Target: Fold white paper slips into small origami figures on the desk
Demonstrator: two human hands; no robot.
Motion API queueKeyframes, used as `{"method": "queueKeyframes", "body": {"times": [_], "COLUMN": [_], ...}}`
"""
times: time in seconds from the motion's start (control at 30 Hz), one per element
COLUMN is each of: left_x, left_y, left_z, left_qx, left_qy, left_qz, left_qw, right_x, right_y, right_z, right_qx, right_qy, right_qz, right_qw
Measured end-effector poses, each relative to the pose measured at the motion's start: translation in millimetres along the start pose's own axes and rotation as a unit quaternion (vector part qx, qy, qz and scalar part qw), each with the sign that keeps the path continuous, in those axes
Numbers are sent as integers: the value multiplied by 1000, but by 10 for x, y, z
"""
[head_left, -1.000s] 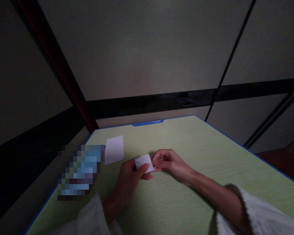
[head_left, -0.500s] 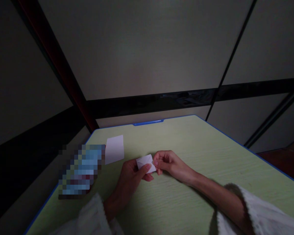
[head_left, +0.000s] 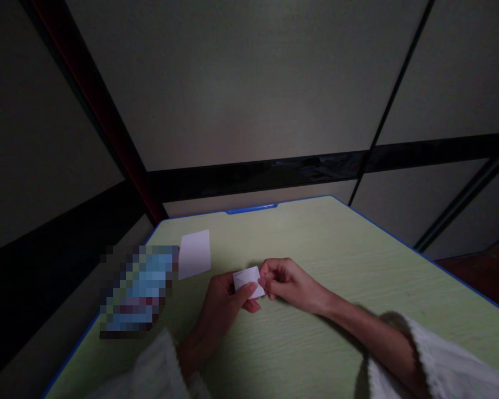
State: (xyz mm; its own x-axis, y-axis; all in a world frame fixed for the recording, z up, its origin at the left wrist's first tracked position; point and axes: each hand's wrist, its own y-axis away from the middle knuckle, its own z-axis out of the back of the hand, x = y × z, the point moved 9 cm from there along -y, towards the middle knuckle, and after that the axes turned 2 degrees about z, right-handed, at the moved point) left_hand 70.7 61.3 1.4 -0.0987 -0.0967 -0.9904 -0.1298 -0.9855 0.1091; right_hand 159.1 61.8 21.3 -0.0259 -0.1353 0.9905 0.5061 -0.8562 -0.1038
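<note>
A small piece of folded white paper [head_left: 244, 278] with diagonal crease lines, like a tiny envelope, is held over the middle of the table. My left hand [head_left: 224, 299] grips it from the left, thumb on top and fingers beneath. At the paper's right edge, my right hand [head_left: 289, 284] pinches with thumb and curled fingers. Its fingertips partly cover that edge. A flat white sheet of paper [head_left: 194, 255] lies on the table beyond my left hand, to the left.
The light green table [head_left: 349, 249] has a blue rim and a blue handle [head_left: 251, 209] at its far edge. A pixelated flat object [head_left: 139, 293] sits at the left edge. Pale panelled doors [head_left: 253, 83] rise right behind the table.
The folded paper has turned and tilted slightly and sits a little lower. Both hands have shifted only slightly with it. The flat sheet and pixelated object stay where they were.
</note>
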Motion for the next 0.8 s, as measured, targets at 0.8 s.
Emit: {"method": "queueKeyframes", "body": {"times": [0.8], "left_x": [-16], "left_y": [44], "left_z": [-184], "left_qx": [92], "left_qy": [-8], "left_qz": [5], "left_qw": [996], "right_x": [-23], "right_y": [29], "right_z": [-91], "right_qx": [80], "right_qy": [-48], "right_qz": [-14], "right_qw": [996]}}
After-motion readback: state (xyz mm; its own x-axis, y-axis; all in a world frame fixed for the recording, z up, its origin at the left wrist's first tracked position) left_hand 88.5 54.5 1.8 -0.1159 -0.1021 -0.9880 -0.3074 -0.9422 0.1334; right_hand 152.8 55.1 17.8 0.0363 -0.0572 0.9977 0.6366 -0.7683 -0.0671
